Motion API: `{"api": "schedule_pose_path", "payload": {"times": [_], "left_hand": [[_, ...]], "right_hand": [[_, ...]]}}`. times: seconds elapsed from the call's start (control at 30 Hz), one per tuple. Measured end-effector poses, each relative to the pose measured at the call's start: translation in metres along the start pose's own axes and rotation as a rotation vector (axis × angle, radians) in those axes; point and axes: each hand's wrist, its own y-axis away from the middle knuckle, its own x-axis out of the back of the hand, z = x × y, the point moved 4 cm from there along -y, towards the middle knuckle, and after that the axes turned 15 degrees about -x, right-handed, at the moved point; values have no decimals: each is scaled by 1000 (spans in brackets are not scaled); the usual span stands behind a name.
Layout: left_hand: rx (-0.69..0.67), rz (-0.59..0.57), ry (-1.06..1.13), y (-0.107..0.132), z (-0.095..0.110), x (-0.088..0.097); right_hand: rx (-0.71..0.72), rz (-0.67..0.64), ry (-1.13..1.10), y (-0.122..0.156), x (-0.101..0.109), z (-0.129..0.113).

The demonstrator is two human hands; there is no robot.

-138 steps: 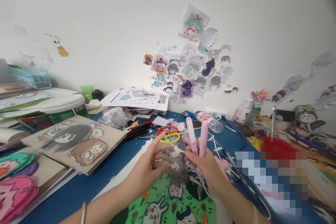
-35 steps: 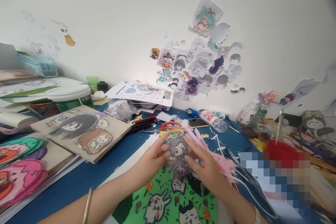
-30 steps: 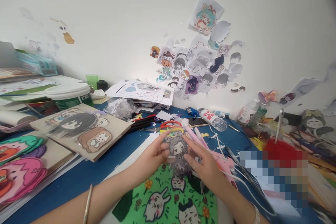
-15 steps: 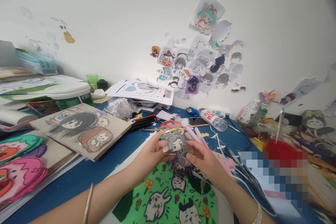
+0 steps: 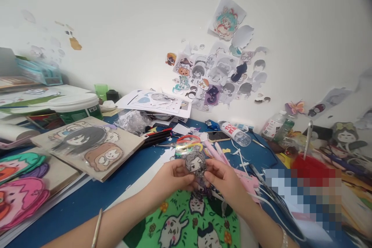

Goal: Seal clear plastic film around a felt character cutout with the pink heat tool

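Observation:
Both of my hands hold up a small grey cartoon-figure cutout (image 5: pixel 195 164) in clear film, above the blue table (image 5: pixel 95 201). My left hand (image 5: pixel 170 176) pinches its left edge with thumb and fingers. On its right edge my right hand (image 5: pixel 225 180) pinches it too. Below them lies a green sheet (image 5: pixel 186 223) printed with white and black cartoon animals. Two pink pens (image 5: pixel 216 152) lie just behind my right hand, beside scissors with red and yellow handles (image 5: pixel 188 142).
A wooden board with cartoon drawings (image 5: pixel 87 147) and coloured cutouts (image 5: pixel 20 186) lie at left, a green tub (image 5: pixel 74 107) behind them. Paper sheets (image 5: pixel 157 102), a phone (image 5: pixel 216 135), plastic bottles (image 5: pixel 235 131) and a red container (image 5: pixel 308 162) crowd the back and right. Stickers cover the wall (image 5: pixel 217 73).
The pink pens left my right hand and now lie on the table. Both hands took the grey cutout and have lowered it slightly, closing in on its edges.

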Motion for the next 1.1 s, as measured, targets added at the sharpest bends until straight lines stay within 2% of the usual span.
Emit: {"api": "schedule_pose_path", "payload": {"times": [0.1, 0.23, 0.37, 0.47, 0.53, 0.6, 0.67, 0.73, 0.77, 0.83, 0.87, 0.93, 0.97, 1.03, 1.1], "left_hand": [[-45, 68, -75, 0, -3, 0], [-98, 150, -62, 3, 3, -2], [-53, 71, -30, 4, 4, -5], [-2, 47, -43, -1, 11, 6], [-13, 124, 4, -6, 24, 22], [-111, 203, -41, -10, 44, 38], [-309, 249, -330, -10, 65, 46], [-568, 151, -765, -3, 80, 34], [-699, 43, -985, 2, 82, 22], [-920, -174, -1312, 14, 74, -5], [-970, -275, -1428, 18, 67, -15], [-962, -444, -1569, 22, 51, -27], [-928, -485, -1609, 22, 44, -29], [-880, -469, -1643, 21, 36, -26], [-882, -389, -1617, 19, 34, -20]], "right_hand": [[-9, -4, -17, 1, -1, -1], [1, -116, -47, 5, -8, -5], [12, -120, -12, 5, -7, -6], [8, -127, 10, 3, -2, -6], [-4, -132, 55, 3, 1, -8], [5, -134, 144, 4, 2, -11], [52, -119, 270, 8, 0, -15], [136, -73, 399, 14, -7, -18], [192, -43, 461, 18, -11, -20], [320, 9, 564, 25, -22, -21], [385, 29, 605, 28, -27, -21], [489, 74, 689, 32, -36, -19], [518, 100, 721, 33, -38, -18], [541, 155, 740, 32, -39, -17], [516, 192, 679, 30, -35, -17]]}}
